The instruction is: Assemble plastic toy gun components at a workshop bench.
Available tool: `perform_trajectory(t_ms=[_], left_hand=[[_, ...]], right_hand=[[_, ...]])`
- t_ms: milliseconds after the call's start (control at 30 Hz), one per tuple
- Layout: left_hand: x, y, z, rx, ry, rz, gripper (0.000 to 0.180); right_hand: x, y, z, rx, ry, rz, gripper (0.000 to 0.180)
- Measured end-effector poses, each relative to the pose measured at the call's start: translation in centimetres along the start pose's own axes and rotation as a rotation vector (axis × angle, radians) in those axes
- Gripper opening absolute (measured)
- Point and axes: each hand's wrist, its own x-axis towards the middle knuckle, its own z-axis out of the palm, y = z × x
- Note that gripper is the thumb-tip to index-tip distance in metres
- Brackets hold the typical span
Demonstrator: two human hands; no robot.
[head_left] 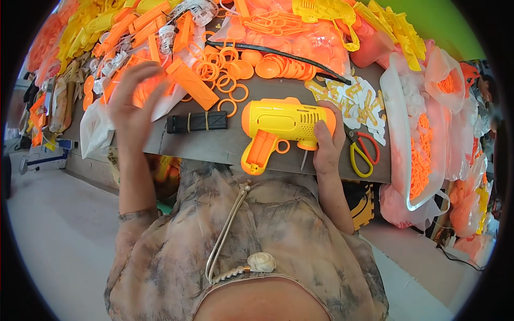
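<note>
My right hand (328, 144) grips one end of a yellow and orange toy gun (278, 120), which lies on its side near the table's front edge. An open compartment shows in the toy gun's orange handle. My left hand (134, 109) is raised at the left, slightly blurred, its fingers curved apart with nothing seen between them. Just right of its fingertips is an orange rectangular plastic part (193, 84). Between the two hands lies a black bar-shaped bundle (197, 122) with bands around it.
Orange rings (226, 83) and orange round caps (286, 68) cover the table's back. A black strap (267, 50) crosses them. Scissors (364, 155) and a heap of stickers (356, 104) lie at the right, beside a white bin (393, 101) of small orange parts. Yellow parts (393, 27) are piled behind.
</note>
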Motion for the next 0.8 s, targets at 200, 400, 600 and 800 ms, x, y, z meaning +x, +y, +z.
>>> perform_trajectory(t_ms=[200,400,600,800], left_hand=[[-2.0,6.2,7.1,-0.157,-0.493,0.123,0.061],[-4.0,5.0,11.1,-0.151,-0.455,0.138,0.06],[-4.5,4.8,11.9,-0.077,-0.452,0.136,0.046],[-5.2,4.6,12.2,-0.126,-0.406,0.15,0.042]], right_hand=[[0.0,-0.4,-0.5,-0.061,0.019,-0.016,0.043],[0.3,-0.6,0.0,-0.383,0.053,-0.097,0.041],[1.7,-8.4,-4.4,-0.702,0.046,0.026,0.052],[8.1,-20.9,-19.0,-0.871,0.704,-0.586,0.057]])
